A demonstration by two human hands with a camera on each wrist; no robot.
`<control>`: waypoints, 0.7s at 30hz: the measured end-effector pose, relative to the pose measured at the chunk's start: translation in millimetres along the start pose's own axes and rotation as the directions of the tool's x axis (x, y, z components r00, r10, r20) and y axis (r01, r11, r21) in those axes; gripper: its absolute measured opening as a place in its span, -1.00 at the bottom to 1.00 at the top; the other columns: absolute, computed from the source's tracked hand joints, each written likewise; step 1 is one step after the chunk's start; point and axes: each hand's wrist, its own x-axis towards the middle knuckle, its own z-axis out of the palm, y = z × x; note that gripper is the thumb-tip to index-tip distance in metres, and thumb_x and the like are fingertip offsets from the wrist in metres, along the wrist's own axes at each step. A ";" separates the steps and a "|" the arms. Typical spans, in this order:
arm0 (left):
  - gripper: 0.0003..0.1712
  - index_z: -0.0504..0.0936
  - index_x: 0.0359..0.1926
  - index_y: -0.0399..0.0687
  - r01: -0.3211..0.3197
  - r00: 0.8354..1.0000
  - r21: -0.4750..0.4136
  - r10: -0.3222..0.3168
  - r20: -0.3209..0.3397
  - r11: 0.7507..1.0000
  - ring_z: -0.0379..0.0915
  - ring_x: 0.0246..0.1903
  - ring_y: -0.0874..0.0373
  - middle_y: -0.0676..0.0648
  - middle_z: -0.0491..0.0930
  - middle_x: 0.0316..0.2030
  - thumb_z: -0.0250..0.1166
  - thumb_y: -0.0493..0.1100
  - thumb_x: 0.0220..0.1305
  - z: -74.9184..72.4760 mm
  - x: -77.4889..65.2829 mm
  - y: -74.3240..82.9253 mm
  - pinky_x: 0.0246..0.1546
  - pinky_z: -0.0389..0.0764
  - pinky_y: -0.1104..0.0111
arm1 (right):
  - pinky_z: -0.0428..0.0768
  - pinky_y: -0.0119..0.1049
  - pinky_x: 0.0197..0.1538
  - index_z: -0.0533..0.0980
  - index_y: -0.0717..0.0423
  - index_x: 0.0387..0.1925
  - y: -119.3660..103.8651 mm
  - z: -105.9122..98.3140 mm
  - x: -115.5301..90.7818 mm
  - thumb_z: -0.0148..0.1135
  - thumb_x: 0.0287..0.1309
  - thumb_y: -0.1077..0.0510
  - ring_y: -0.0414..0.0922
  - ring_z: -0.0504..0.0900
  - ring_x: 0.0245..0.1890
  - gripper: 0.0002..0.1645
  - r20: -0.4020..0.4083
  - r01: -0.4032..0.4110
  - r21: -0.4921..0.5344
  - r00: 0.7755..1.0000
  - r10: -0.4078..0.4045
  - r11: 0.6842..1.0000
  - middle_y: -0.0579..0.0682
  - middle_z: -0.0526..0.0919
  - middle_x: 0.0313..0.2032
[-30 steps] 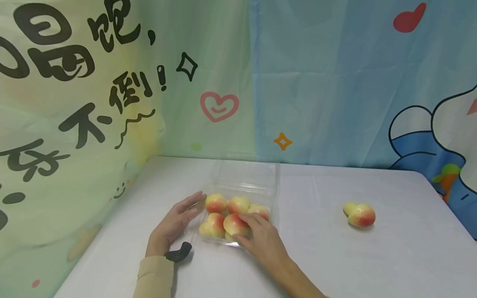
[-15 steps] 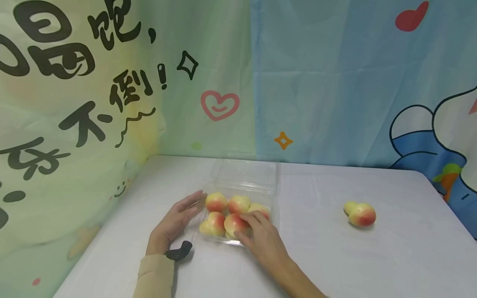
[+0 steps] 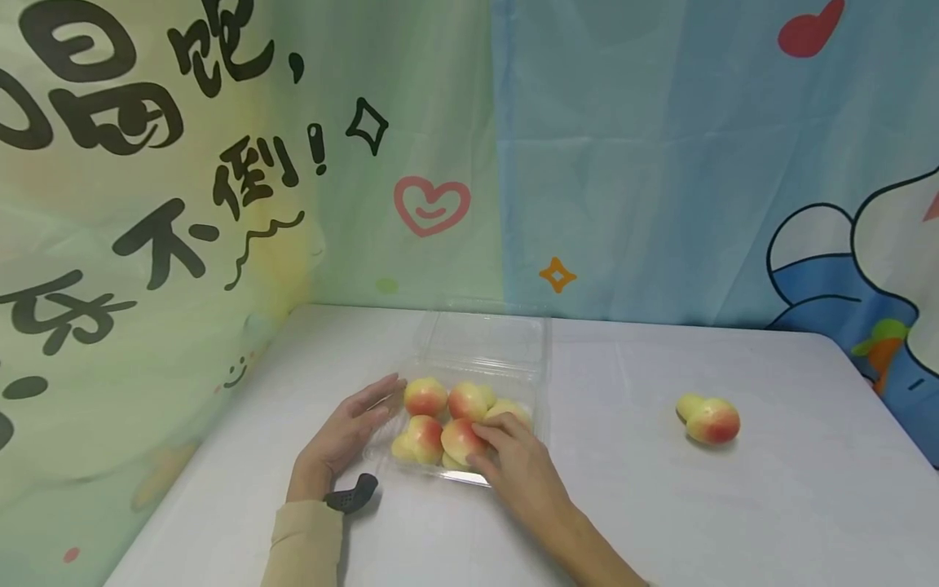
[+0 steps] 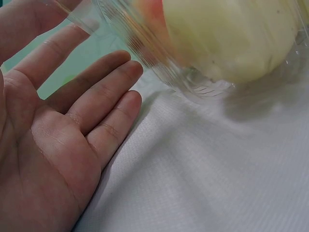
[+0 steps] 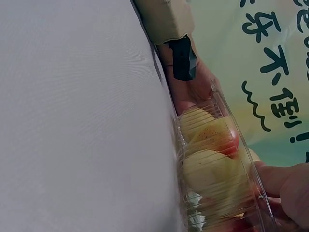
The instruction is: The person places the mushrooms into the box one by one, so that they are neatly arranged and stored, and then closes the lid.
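Observation:
A clear plastic clamshell box lies on the table with its lid laid back, holding several yellow-and-red pear-shaped fruits. At the front middle of the box, my right hand pinches one pear-shaped fruit between thumb and fingers; part of it is hidden by the hand. My left hand rests along the left side of the box. Its fingers are fairly straight in the left wrist view, beside the clear wall, with a pale fruit behind the plastic. In the right wrist view the right thumb reaches over the rim.
A single pear-shaped fruit lies on the white tablecloth at the right. The raised clear lid reaches toward the printed curtain behind the table. A black wrist device hangs at the left wrist.
The fruits at the back middle and back right of the box have turned slightly. The fruit in the right hand has shifted a little left. The left hand stays in place.

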 end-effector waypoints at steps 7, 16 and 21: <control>-0.36 0.27 0.38 0.21 0.036 0.999 -0.003 -0.036 -0.016 0.999 -0.07 0.47 0.06 0.03 0.27 0.38 0.18 -0.14 0.29 0.3 -0.5 0.9 0.44 -0.16 -0.08 | 0.60 -0.29 0.04 0.64 0.08 -0.15 3.9 2.0 0.1 0.49 -0.15 0.12 -0.16 0.65 -0.13 -0.59 -0.060 0.026 -0.007 0.998 -0.027 1.000 -0.12 0.70 -0.22; -0.37 0.26 0.38 0.20 0.028 1.000 -0.013 -0.028 -0.006 1.000 -0.11 0.47 0.03 0.01 0.24 0.39 0.15 -0.17 0.31 -0.6 1.2 -0.9 0.43 -0.14 -0.09 | 0.63 -0.36 -0.06 0.66 0.17 -0.17 6.1 3.4 0.5 0.52 -0.21 0.12 -0.18 0.64 -0.17 -0.54 -0.049 0.029 0.001 0.998 -0.029 1.000 -0.11 0.67 -0.22; -0.36 0.26 0.39 0.20 0.030 1.000 -0.012 -0.030 -0.010 0.999 -0.12 0.48 0.03 0.01 0.23 0.40 0.15 -0.16 0.31 -0.4 1.1 -1.5 0.43 -0.13 -0.08 | 0.62 -0.36 -0.02 0.64 0.15 -0.13 6.8 4.0 0.2 0.51 -0.20 0.11 -0.18 0.64 -0.11 -0.51 -0.037 0.008 0.000 0.999 -0.008 1.000 -0.11 0.67 -0.20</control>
